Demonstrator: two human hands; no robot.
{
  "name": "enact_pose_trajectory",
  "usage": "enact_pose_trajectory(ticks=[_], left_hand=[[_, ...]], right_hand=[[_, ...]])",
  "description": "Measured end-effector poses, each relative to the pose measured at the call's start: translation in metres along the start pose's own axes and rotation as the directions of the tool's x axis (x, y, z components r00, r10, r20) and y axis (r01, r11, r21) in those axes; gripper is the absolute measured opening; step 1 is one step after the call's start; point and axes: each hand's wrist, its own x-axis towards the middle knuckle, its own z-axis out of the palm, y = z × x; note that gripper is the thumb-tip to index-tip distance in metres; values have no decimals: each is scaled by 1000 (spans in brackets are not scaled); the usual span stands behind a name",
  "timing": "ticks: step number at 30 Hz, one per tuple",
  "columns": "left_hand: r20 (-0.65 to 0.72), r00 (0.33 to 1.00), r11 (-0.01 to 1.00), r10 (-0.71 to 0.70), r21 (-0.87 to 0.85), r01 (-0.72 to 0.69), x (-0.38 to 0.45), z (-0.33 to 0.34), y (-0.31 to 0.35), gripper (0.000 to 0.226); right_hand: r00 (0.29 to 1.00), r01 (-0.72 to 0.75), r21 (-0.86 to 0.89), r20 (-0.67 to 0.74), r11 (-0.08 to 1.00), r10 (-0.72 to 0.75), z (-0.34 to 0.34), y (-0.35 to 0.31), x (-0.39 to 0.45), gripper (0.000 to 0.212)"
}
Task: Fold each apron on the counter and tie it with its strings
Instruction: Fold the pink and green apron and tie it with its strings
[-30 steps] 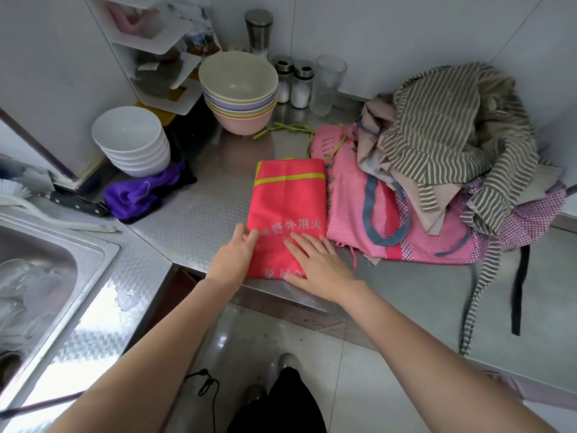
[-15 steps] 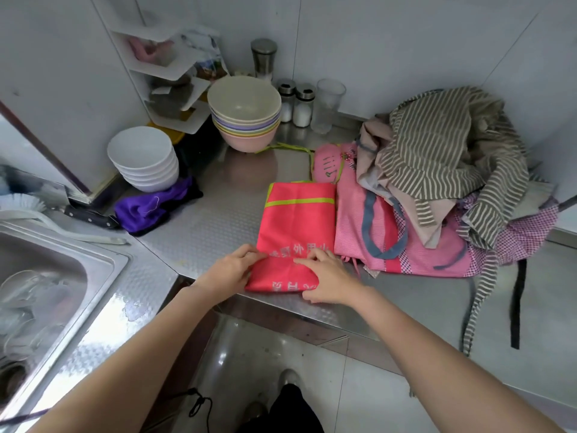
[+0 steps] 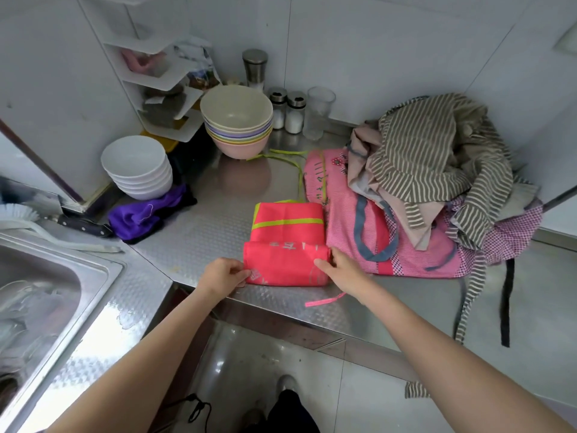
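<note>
Pinching the near fold of the red apron (image 3: 287, 242) at both ends: left hand (image 3: 223, 275) w/ thumb and fingertips nipped on the left corner, right hand (image 3: 338, 267) w/ fingers curled on the right edge. Near flap is turned up over the rest; white print shows on it, mostly creased, not legible. Apron lies at the near edge of the steel counter (image 3: 203, 223), touching the pink apron (image 3: 346, 232) on its right. Yellow-green strings (image 3: 288, 157) trail to the far side. Pile of striped aprons (image 3: 434, 151) sits on the pink one, far right; straps hang off the counter edge.

Counter is embossed metal, corner-shaped, white walls behind. Sink (image 3: 43, 292) at left, partly cut off by frame. Stacked white bowls (image 3: 137, 167), pastel bowls (image 3: 237, 120), purple cloth (image 3: 146, 214), shakers (image 3: 287, 110) on far side. Corner shelf contents blurred.
</note>
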Motion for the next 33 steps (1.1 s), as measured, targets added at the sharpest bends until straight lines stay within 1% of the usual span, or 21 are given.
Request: enact_pose_trajectory(ticks=[2, 4, 5, 7, 8, 9, 10, 12, 14, 17, 20, 21, 23, 26, 27, 28, 30, 33], left_hand=[[-38, 999, 995, 4, 98, 0, -3, 4, 13, 13], [-97, 995, 978, 0, 209, 20, -6, 8, 26, 31], [-111, 994, 962, -2, 271, 32, -8, 10, 30, 37], [-129, 992, 921, -10, 385, 59, -10, 14, 34, 43], [-143, 990, 910, -11, 408, 69, -11, 15, 34, 44], [-160, 987, 912, -16, 403, 80, -12, 16, 34, 44], [-187, 982, 928, -23, 362, 91, -12, 17, 34, 42], [-270, 961, 974, -51, 201, 108, -9, 18, 33, 40], [-344, 936, 991, -74, 78, 107, -7, 18, 35, 40], [-309, 947, 993, -86, 56, 108, -7, 24, 37, 32], [-327, 932, 984, -153, -133, 115, -5, 26, 39, 26], [-333, 929, 981, -158, -160, 109, -4, 26, 41, 23], [-320, 936, 979, -149, -181, 94, -2, 26, 45, 17], [-281, 944, 972, -170, -204, 114, 2, 24, 45, 36], [-267, 948, 975, -171, -183, 125, 4, 23, 42, 40], [-253, 952, 979, -171, -150, 136, 5, 23, 39, 43], [-243, 957, 985, -158, -109, 135, 5, 22, 36, 45], [-272, 956, 992, -110, -88, 89, 3, 22, 34, 41]], right_hand=[[997, -47, -138, -68, 989, 38, 14, -2, -2, 44], [984, -102, -261, -169, 960, 58, 26, -6, 1, 45], [974, -132, -308, -215, 942, 66, 31, -7, 4, 44], [956, -189, -344, -278, 920, 92, 37, -12, 7, 43], [946, -217, -342, -306, 914, 111, 40, -14, 6, 43], [934, -243, -340, -335, 909, 124, 43, -15, 5, 43], [923, -260, -344, -364, 902, 127, 46, -15, 4, 44], [905, -280, -368, -410, 887, 116, 51, -14, 2, 45], [890, -284, -380, -445, 880, 95, 54, -12, 4, 45], [864, -299, -392, -498, 870, 73, 56, -10, 6, 46], [844, -302, -393, -533, 869, 52, 59, -5, 10, 45], [837, -307, -396, -546, 866, 47, 59, -4, 11, 44], [832, -311, -394, -552, 865, 48, 59, -3, 12, 42], [838, -272, -394, -546, 878, 15, 59, -1, 14, 36], [839, -242, -407, -543, 881, -20, 60, 0, 13, 31], [823, -203, -435, -562, 877, -88, 62, 1, 12, 26], [808, -162, -503, -561, 849, -178, 62, 3, 11, 29], [826, -143, -565, -520, 813, -216, 63, 5, 11, 37]])
